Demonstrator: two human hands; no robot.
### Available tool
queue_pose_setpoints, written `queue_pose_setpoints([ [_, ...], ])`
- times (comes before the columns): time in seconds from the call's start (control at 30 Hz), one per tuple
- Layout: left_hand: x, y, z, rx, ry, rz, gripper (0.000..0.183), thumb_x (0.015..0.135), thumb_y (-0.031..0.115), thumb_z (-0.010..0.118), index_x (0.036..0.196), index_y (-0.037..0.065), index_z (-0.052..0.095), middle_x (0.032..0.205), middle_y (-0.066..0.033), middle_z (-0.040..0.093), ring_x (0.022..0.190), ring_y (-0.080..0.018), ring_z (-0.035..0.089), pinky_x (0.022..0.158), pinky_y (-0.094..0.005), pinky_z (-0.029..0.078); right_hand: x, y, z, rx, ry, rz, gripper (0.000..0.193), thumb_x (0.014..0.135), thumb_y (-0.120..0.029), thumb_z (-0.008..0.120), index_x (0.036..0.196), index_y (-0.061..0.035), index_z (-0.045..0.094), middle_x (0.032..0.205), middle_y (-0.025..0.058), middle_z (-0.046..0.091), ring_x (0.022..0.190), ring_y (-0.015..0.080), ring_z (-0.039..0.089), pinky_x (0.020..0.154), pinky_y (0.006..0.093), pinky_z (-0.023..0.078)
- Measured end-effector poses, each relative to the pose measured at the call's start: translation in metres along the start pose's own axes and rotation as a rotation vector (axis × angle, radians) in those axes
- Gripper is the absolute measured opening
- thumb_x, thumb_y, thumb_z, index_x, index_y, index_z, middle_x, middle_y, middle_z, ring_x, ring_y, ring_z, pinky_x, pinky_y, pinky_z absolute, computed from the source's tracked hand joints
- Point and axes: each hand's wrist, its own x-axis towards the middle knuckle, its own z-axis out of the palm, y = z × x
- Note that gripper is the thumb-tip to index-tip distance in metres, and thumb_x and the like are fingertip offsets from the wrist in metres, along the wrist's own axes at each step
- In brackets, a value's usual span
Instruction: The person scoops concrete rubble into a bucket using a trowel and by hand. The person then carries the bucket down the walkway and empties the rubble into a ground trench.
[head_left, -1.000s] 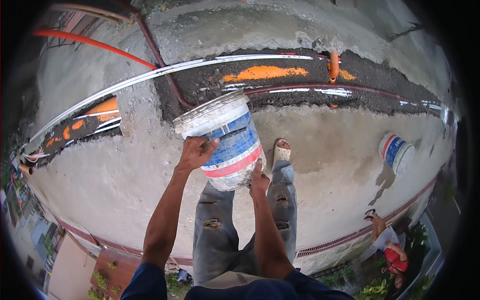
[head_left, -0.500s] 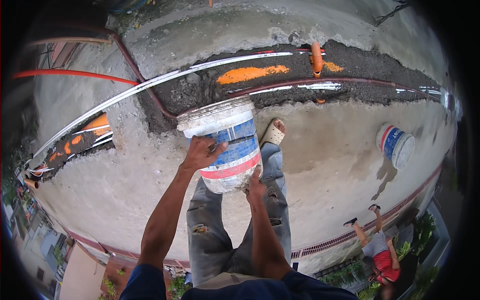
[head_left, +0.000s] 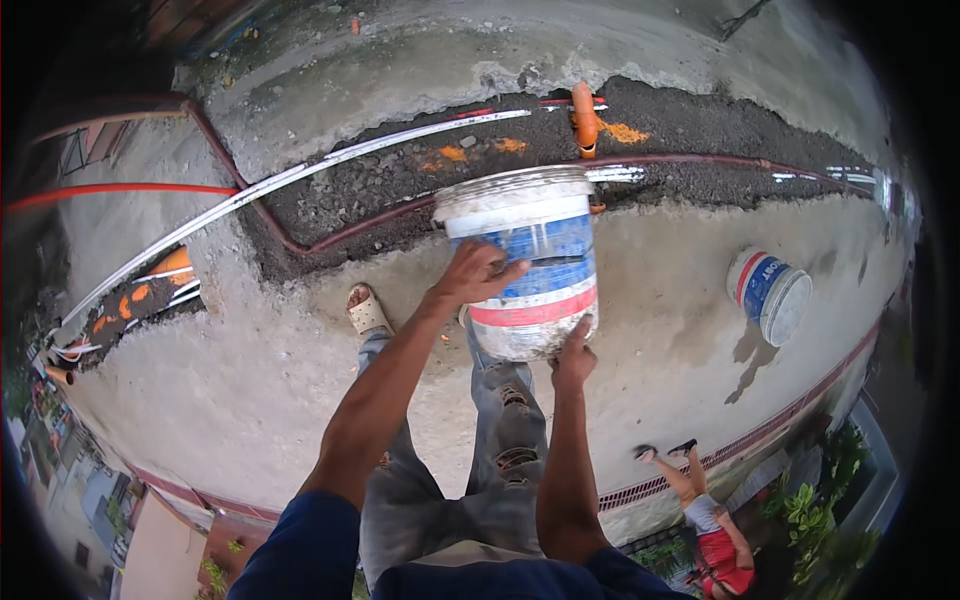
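Observation:
A white plastic bucket [head_left: 535, 305] with blue and red bands, smeared with grime, is tipped with its ribbed rim toward the trench. My left hand [head_left: 478, 273] grips its left side, thumb stretched across the blue band beside a dark slit. Lower down, my right hand [head_left: 573, 355] holds the bucket's bottom edge at the right. The bucket's inside is hidden from me. Beyond its rim runs the trench of dark gravel [head_left: 375, 195], where small orange patches [head_left: 452, 154] show among the stones.
A maroon pipe [head_left: 360, 235], white pipes [head_left: 300, 175] and an upright orange pipe [head_left: 584, 118] lie along the trench. Another banded bucket [head_left: 770, 297] rests on its side on the concrete at right. A person in red [head_left: 722, 555] is at lower right.
The bucket and both my hands have moved right along the trench. Dark gravel now covers most of the long orange patch. My feet have shifted, and the other person has moved left in view.

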Motion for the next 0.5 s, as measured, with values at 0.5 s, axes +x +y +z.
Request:
queue_pose_setpoints([
  [0.5,-0.049,0.0,-0.053,-0.037,-0.109,-0.581,0.05,0.086,0.043,0.066,0.063,-0.001,0.062,0.052,-0.0141,0.055,0.047,-0.0194,0.053,0.046,-0.0356,0.042,0.017,0.003,0.026,-0.473,-0.016,-0.323,0.084,0.076,-0.068,0.061,0.078,0.016,0.064,0.07,0.0255,0.065,0.066,0.0359,0.063,0.065,0.0477,0.048],
])
